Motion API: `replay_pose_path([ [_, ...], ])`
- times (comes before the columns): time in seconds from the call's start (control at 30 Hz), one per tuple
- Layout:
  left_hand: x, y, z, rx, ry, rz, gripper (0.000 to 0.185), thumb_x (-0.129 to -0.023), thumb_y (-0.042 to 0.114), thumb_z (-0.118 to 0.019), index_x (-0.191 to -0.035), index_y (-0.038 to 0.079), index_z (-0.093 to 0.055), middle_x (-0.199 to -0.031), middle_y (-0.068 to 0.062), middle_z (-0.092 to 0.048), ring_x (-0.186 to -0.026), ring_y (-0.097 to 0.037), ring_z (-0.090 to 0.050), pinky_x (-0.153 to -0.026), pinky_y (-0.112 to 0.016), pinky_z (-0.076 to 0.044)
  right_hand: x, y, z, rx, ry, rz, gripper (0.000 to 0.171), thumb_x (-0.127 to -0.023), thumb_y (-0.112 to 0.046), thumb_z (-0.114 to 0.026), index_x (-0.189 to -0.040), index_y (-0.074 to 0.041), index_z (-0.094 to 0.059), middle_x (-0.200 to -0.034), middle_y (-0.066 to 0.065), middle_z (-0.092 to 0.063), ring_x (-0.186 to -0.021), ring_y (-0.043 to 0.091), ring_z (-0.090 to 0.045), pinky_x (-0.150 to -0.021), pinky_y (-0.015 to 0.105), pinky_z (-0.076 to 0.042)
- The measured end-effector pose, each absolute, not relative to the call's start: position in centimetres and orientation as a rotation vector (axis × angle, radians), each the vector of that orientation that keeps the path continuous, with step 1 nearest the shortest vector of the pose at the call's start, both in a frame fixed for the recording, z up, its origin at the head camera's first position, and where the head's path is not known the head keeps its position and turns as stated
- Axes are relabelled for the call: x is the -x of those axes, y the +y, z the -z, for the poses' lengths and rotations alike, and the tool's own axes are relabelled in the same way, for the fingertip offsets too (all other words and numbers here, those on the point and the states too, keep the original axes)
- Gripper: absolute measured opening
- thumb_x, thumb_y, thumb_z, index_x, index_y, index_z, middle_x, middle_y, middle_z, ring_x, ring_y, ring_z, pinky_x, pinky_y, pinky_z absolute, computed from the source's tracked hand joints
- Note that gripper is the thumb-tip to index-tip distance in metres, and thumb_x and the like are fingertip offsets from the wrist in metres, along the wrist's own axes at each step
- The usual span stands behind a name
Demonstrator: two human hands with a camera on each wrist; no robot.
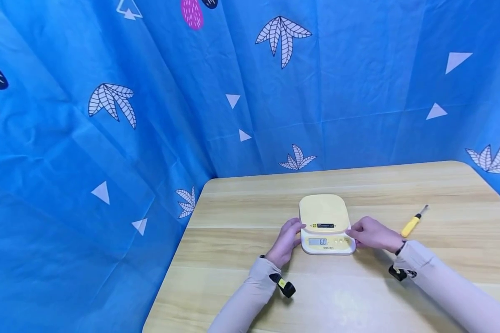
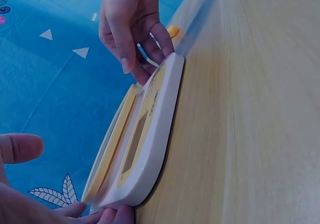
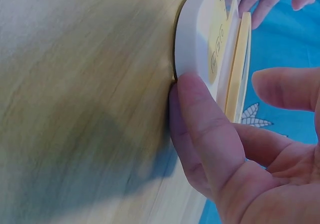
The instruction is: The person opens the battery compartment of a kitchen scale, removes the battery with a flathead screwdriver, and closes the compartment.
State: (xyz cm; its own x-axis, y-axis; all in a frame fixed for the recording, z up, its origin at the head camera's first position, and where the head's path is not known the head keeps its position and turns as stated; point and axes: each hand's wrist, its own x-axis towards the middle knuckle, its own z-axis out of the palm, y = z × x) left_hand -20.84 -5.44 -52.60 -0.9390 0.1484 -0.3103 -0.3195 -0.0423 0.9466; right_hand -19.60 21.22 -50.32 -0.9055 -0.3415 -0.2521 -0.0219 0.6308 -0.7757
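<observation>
A kitchen scale [image 1: 323, 212] with a pale yellow platform and white base lies flat on the table; its display [image 1: 318, 242] seems to read 6.0. My left hand [image 1: 286, 238] is at the scale's left side, fingertips touching the edge, and its thumb stands apart from the scale in the left wrist view. On the opposite side my right hand [image 1: 375, 233] touches the right edge. In the right wrist view, the right fingers [image 3: 215, 134] lie against the base's corner, while the thumb [image 3: 285, 87] is raised clear of it.
A screwdriver [image 1: 412, 225] with a yellow handle lies on the wooden table [image 1: 241, 208], right of the right hand. Blue patterned cloth [image 1: 350, 92] hangs behind the table and along its left side. Each wrist wears a black strap with a small device.
</observation>
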Motion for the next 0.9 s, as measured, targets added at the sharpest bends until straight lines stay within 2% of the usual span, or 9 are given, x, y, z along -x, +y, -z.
replay_pose_path([
  [0.3, 20.8, -6.2, 53.0, 0.165, 1.854, -2.034, 0.076, -0.095, 0.025, -0.064, -0.157, -0.006, -0.031, -0.163, -0.025, -0.034, -0.149, -0.039, -0.038, -0.124, -0.053, -0.041, 19.5, 21.3, 50.5, 0.262, 2.457, 1.170, 0.032, -0.105, -0.025, -0.057, -0.091, -0.003, -0.075, -0.065, 0.000, -0.059, -0.053, 0.008, -0.042, -0.045, 0.017, -0.035],
  [0.43, 20.7, -6.4, 52.9, 0.151, 1.839, -2.032, 0.076, -0.096, 0.025, -0.064, -0.158, -0.005, -0.030, -0.163, -0.024, -0.035, -0.148, -0.038, -0.039, -0.124, -0.053, -0.040, 19.4, 21.3, 50.3, 0.276, 2.458, 1.168, 0.034, -0.105, -0.026, -0.057, -0.086, -0.003, -0.073, -0.062, -0.003, -0.054, -0.053, 0.007, -0.040, -0.046, 0.017, -0.032],
  [0.57, 20.5, -6.8, 52.8, 0.133, 1.844, -2.020, 0.072, -0.098, 0.024, -0.062, -0.157, -0.005, -0.031, -0.160, -0.024, -0.038, -0.144, -0.037, -0.043, -0.121, -0.051, -0.044, 19.4, 21.4, 50.2, 0.293, 2.443, 1.161, 0.039, -0.106, -0.027, -0.055, -0.079, -0.004, -0.069, -0.059, -0.006, -0.051, -0.051, 0.006, -0.039, -0.046, 0.016, -0.030],
  [0.67, 20.7, -7.2, 52.9, 0.113, 1.891, -1.976, 0.067, -0.099, 0.024, -0.061, -0.154, -0.005, -0.036, -0.153, -0.022, -0.046, -0.139, -0.035, -0.048, -0.114, -0.047, -0.051, 19.6, 21.5, 50.3, 0.287, 2.447, 1.161, 0.039, -0.106, -0.027, -0.056, -0.078, -0.004, -0.070, -0.060, -0.003, -0.055, -0.051, 0.006, -0.040, -0.045, 0.016, -0.031],
  [0.8, 21.4, -7.6, 52.8, 0.095, 1.939, -1.913, 0.062, -0.099, 0.027, -0.061, -0.150, -0.004, -0.043, -0.144, -0.019, -0.055, -0.131, -0.031, -0.054, -0.105, -0.044, -0.057, 20.1, 21.7, 50.4, 0.232, 2.442, 1.193, 0.036, -0.105, -0.026, -0.058, -0.080, -0.002, -0.070, -0.066, 0.002, -0.063, -0.055, 0.008, -0.049, -0.048, 0.017, -0.044],
  [0.9, 21.8, -7.8, 52.5, 0.091, 1.937, -1.873, 0.063, -0.099, 0.028, -0.061, -0.151, -0.003, -0.043, -0.142, -0.018, -0.057, -0.128, -0.029, -0.056, -0.105, -0.044, -0.057, 20.5, 21.9, 50.5, 0.185, 2.371, 1.266, 0.033, -0.106, -0.024, -0.058, -0.094, 0.004, -0.069, -0.076, 0.006, -0.067, -0.064, 0.012, -0.060, -0.057, 0.023, -0.059],
])
